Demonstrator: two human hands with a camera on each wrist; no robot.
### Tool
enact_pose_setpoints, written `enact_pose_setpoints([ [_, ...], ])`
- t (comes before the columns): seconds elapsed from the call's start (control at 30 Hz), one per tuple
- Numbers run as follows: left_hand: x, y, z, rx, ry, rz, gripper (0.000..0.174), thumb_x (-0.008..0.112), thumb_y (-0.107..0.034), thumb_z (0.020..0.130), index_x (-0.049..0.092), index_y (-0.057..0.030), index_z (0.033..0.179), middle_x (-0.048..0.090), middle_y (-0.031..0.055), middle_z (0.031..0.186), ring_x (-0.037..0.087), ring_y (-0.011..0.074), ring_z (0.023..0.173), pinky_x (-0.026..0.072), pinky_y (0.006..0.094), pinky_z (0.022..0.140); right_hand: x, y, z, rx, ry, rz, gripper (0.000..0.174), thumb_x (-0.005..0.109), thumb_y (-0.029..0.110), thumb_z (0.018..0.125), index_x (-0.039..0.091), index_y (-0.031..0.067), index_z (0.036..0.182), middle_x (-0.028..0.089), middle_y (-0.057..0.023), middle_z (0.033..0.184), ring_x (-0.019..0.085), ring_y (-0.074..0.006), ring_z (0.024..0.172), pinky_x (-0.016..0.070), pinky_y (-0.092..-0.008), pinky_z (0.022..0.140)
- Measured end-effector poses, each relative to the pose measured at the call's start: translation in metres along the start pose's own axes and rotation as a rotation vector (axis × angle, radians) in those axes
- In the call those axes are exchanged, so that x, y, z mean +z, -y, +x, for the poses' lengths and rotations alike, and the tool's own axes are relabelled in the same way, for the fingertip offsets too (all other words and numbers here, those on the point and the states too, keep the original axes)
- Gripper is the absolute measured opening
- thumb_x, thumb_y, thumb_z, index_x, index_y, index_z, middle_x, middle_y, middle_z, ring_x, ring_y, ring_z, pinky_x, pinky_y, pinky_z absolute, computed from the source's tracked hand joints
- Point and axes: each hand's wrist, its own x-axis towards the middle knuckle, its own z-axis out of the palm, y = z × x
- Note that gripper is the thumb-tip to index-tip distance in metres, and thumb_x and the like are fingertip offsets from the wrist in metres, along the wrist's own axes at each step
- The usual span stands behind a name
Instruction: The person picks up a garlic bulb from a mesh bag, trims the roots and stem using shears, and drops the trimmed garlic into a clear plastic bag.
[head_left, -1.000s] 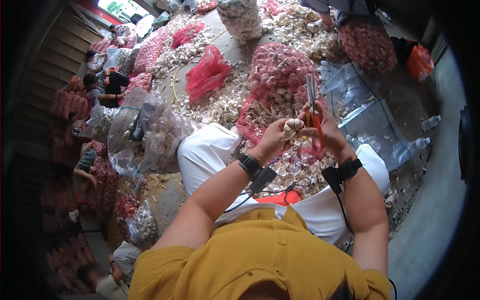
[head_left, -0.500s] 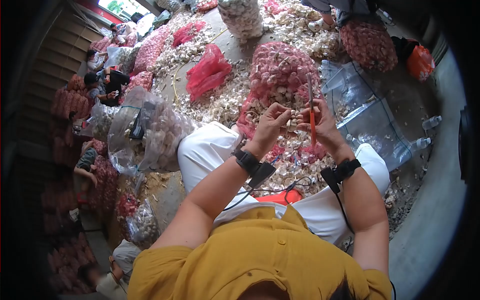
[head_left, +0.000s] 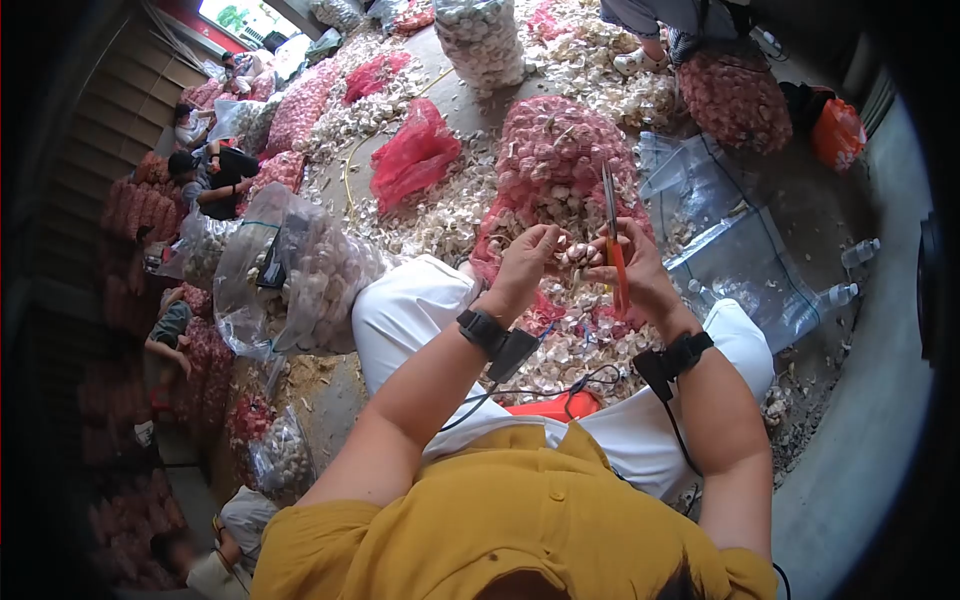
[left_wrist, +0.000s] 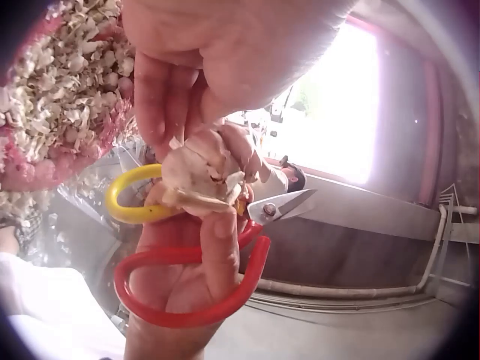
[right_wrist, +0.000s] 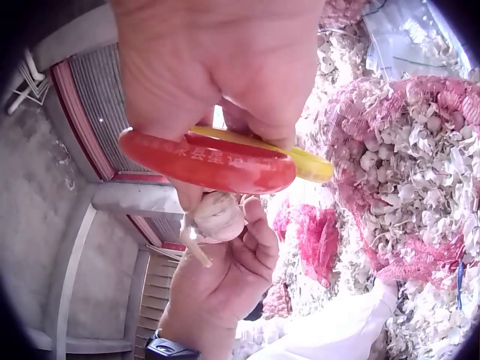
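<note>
Between both hands is a garlic bulb (left_wrist: 202, 169) with loose, papery outer skin. My left hand (head_left: 522, 268) has its fingers and thumb curled together at the bulb's side, pinching it. In my right hand (head_left: 645, 270) is a pair of scissors (right_wrist: 210, 161) with one red and one yellow handle loop, the fingers passing through the loops. Its blades point up and away in the head view. The right thumb (left_wrist: 220, 236) presses the bulb from the other side. A thin strand (right_wrist: 196, 251) hangs off the bulb in the right wrist view.
A pink mesh sack (head_left: 565, 140) of garlic lies open ahead, with peeled skins heaped around it. Clear plastic sheeting (head_left: 735, 250) spreads to the right near bottles. A clear bag of garlic (head_left: 320, 270) stands at the left knee. Other people sit among sacks at far left.
The scissors have turned from showing both loops to nearly edge-on, and their tips now lean left. Both hands sit slightly lower, and the bulb shows more between them than half a second ago.
</note>
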Motion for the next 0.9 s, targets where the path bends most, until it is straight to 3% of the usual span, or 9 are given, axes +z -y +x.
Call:
enact_pose_setpoints([
  [0.1, -0.001, -0.006, -0.003, -0.01, 0.325, 0.262, 0.023, 0.054, -0.03, 0.094, 0.058, -0.0077, 0.1, 0.058, -0.0021, 0.085, 0.051, 0.0032, 0.065, 0.0408, 0.0184, 0.053, -0.007, -0.008, 0.004, -0.023, 0.009, -0.038, 0.057, 0.075, -0.005, 0.068, 0.043, 0.0027, 0.113, 0.059, -0.0066, 0.092, 0.06, -0.0137, 0.085, 0.0534, -0.0289, 0.077],
  [0.23, -0.006, 0.005, 0.0, 0.071, 0.376, 0.166, 0.024, 0.054, -0.031, 0.094, 0.058, -0.0086, 0.1, 0.058, -0.0018, 0.086, 0.051, 0.0037, 0.067, 0.0415, 0.0193, 0.056, -0.002, 0.002, 0.0, 0.022, -0.01, -0.022, 0.057, 0.075, -0.005, 0.068, 0.043, 0.0037, 0.113, 0.059, -0.0055, 0.092, 0.06, -0.0133, 0.085, 0.052, -0.0283, 0.079],
  [0.27, -0.008, 0.01, 0.001, 0.067, 0.376, 0.163, 0.024, 0.054, -0.031, 0.094, 0.058, -0.0086, 0.1, 0.058, -0.0018, 0.086, 0.051, 0.0037, 0.067, 0.0415, 0.0193, 0.056, -0.003, 0.001, 0.0, 0.026, -0.011, -0.022, 0.057, 0.075, -0.005, 0.068, 0.043, 0.0037, 0.113, 0.059, -0.0055, 0.092, 0.06, -0.0133, 0.085, 0.052, -0.0283, 0.079],
  [0.33, -0.007, 0.011, -0.002, 0.035, 0.378, -0.181, 0.021, 0.056, -0.029, 0.092, 0.057, -0.0087, 0.097, 0.059, -0.0007, 0.086, 0.053, 0.0051, 0.071, 0.0416, 0.0201, 0.059, -0.005, 0.001, 0.0, 0.035, 0.038, 0.07, 0.056, 0.075, -0.004, 0.068, 0.043, 0.0045, 0.113, 0.059, -0.0057, 0.092, 0.06, -0.0137, 0.086, 0.0517, -0.0287, 0.079],
  [0.53, 0.004, 0.015, -0.01, 0.115, 0.281, -0.271, 0.016, 0.055, -0.025, 0.093, 0.052, -0.009, 0.092, 0.058, 0.0004, 0.085, 0.054, 0.0065, 0.072, 0.0416, 0.0223, 0.058, -0.005, 0.008, 0.001, 0.003, -0.008, 0.106, 0.057, 0.077, -0.002, 0.067, 0.044, 0.0054, 0.113, 0.06, -0.0066, 0.094, 0.061, -0.0149, 0.087, 0.0514, -0.0287, 0.079],
  [0.67, 0.002, 0.02, -0.005, 0.135, 0.216, -0.17, 0.013, 0.054, -0.021, 0.094, 0.05, -0.0085, 0.091, 0.058, 0.0008, 0.084, 0.054, 0.0067, 0.068, 0.0416, 0.0226, 0.055, -0.005, 0.005, 0.002, 0.011, -0.01, 0.053, 0.057, 0.076, -0.002, 0.067, 0.043, 0.0051, 0.113, 0.06, -0.0073, 0.094, 0.061, -0.0154, 0.087, 0.0525, -0.0293, 0.078],
  [0.73, 0.008, 0.023, -0.004, 0.094, -0.01, -0.03, 0.014, 0.056, -0.016, 0.093, 0.05, -0.0043, 0.087, 0.054, -0.0002, 0.07, 0.051, 0.0055, 0.062, 0.0417, 0.02, 0.053, -0.003, 0.006, 0.0, 0.012, 0.03, 0.085, 0.056, 0.076, -0.002, 0.068, 0.044, 0.0055, 0.113, 0.06, -0.0074, 0.094, 0.061, -0.0155, 0.087, 0.0524, -0.0295, 0.078],
  [0.87, 0.001, 0.033, -0.002, 0.058, 0.071, 0.129, 0.013, 0.056, -0.014, 0.092, 0.048, -0.0041, 0.091, 0.053, 0.0001, 0.071, 0.051, 0.0061, 0.061, 0.0411, 0.0187, 0.052, -0.006, 0.003, 0.001, 0.0, 0.046, 0.172, 0.052, 0.074, -0.001, 0.07, 0.045, 0.0069, 0.112, 0.059, -0.0074, 0.093, 0.061, -0.0161, 0.087, 0.052, -0.0293, 0.076],
  [0.9, -0.001, 0.038, -0.002, 0.024, 0.108, 0.142, 0.016, 0.057, -0.014, 0.091, 0.047, -0.004, 0.097, 0.055, 0.0007, 0.078, 0.051, 0.0062, 0.063, 0.0417, 0.0202, 0.054, -0.007, 0.004, 0.0, -0.003, 0.044, 0.17, 0.052, 0.074, -0.001, 0.07, 0.045, 0.0069, 0.112, 0.059, -0.0074, 0.093, 0.061, -0.0161, 0.087, 0.052, -0.0293, 0.076],
])
